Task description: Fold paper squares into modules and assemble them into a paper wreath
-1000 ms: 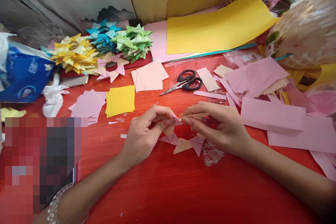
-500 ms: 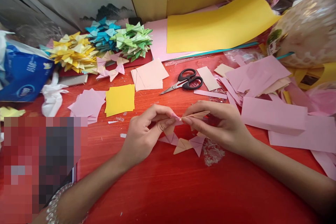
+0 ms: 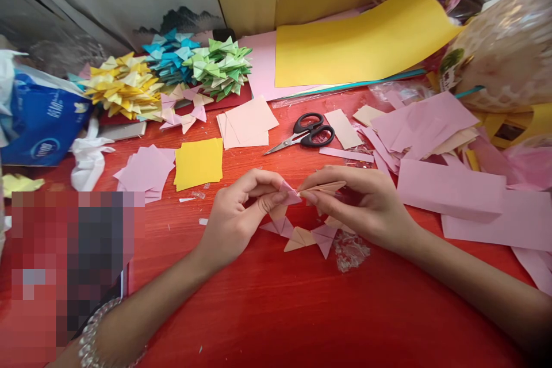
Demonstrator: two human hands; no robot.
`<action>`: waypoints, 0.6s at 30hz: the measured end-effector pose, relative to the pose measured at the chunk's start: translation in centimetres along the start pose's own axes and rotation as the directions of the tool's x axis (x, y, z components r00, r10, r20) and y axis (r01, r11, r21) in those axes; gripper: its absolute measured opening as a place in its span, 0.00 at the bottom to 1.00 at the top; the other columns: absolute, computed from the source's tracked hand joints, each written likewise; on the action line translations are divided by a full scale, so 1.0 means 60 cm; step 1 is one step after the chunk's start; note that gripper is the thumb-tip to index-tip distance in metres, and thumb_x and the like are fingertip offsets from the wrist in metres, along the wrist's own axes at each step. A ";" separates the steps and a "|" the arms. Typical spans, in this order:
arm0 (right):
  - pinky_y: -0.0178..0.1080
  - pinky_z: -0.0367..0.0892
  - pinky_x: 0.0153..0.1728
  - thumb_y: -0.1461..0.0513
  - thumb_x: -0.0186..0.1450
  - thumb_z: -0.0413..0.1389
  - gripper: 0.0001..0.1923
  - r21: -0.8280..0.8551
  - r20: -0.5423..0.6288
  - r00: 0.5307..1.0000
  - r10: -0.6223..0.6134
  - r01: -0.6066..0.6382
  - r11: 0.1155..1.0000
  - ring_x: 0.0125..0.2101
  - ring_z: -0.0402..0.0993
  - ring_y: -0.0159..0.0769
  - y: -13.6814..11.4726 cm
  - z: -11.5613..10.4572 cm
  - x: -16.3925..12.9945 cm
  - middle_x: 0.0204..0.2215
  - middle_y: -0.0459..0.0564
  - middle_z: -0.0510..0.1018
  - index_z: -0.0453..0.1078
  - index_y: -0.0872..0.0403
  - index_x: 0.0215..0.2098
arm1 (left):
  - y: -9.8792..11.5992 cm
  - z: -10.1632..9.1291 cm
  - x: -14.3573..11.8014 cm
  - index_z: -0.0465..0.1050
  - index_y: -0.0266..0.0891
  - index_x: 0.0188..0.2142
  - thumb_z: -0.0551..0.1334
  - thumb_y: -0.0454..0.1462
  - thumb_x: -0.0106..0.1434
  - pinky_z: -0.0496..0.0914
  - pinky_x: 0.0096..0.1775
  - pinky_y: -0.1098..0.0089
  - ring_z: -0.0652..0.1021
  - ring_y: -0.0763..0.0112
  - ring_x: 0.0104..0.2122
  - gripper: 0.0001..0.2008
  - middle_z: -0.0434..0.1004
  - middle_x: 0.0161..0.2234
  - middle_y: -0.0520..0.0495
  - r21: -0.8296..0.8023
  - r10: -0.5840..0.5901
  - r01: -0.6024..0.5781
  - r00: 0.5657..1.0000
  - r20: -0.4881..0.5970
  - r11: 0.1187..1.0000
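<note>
Between the thumb and fingers of my left hand (image 3: 233,215) is a pink folded paper piece (image 3: 290,191). It appears to belong to a partial ring of pink and peach folded paper pieces (image 3: 301,238) that hangs or rests just below my hands. My right hand (image 3: 368,201) pinches a slim peach folded paper piece (image 3: 328,187), whose tip meets the pink piece. Whether the two are joined is hidden by my fingertips. Part of the ring lies behind my right fingers.
Black-handled scissors (image 3: 308,131) lie beyond my hands. Yellow squares (image 3: 199,164), pink squares (image 3: 146,171) and peach squares (image 3: 248,122) sit to the left. Finished star stacks in yellow (image 3: 123,87), blue (image 3: 170,56) and green (image 3: 219,68) stand behind. Pink paper sheets (image 3: 451,188) spread to the right.
The pink piece in my left fingers has turned so that more of its face shows near the peach tip. Both hands stay almost in place.
</note>
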State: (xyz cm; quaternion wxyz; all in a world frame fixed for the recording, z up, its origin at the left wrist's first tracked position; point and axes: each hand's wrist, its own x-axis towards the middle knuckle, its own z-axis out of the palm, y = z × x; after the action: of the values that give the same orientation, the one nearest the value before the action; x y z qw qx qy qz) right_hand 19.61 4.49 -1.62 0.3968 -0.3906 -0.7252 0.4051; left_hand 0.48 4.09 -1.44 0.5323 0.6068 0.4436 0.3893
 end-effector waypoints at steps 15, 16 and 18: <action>0.30 0.66 0.23 0.65 0.62 0.54 0.03 -0.046 -0.024 1.000 0.016 -0.017 0.999 0.24 0.71 0.28 -0.002 0.001 0.000 0.25 0.46 0.76 0.70 0.56 0.34 | 0.003 0.003 -0.002 0.71 0.41 0.34 0.61 0.33 0.60 0.74 0.32 0.78 0.80 0.74 0.33 0.02 0.80 0.31 0.53 -0.055 -0.010 0.008 0.999 -0.038 0.998; 0.30 0.65 0.23 0.64 0.62 0.54 0.04 -0.045 -0.020 0.999 0.027 -0.028 0.999 0.23 0.70 0.28 -0.002 0.001 0.000 0.25 0.45 0.75 0.70 0.56 0.34 | 0.004 0.003 -0.002 0.71 0.41 0.34 0.61 0.33 0.60 0.73 0.31 0.79 0.80 0.74 0.33 0.02 0.80 0.31 0.53 -0.056 -0.018 0.016 0.999 -0.036 0.998; 0.30 0.64 0.22 0.63 0.62 0.54 0.04 -0.036 -0.012 0.998 0.057 -0.057 0.998 0.22 0.69 0.27 -0.003 0.002 0.000 0.23 0.45 0.74 0.70 0.56 0.33 | 0.005 0.004 -0.003 0.71 0.41 0.34 0.61 0.33 0.61 0.73 0.32 0.79 0.80 0.74 0.34 0.02 0.80 0.31 0.54 -0.053 -0.037 0.035 0.999 -0.034 0.998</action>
State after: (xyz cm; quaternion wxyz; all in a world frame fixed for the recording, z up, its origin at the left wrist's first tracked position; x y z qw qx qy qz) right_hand 19.47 4.40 -1.51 0.3819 -0.4204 -0.7188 0.4010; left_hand 0.68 3.85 -1.15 0.5472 0.5778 0.4533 0.4016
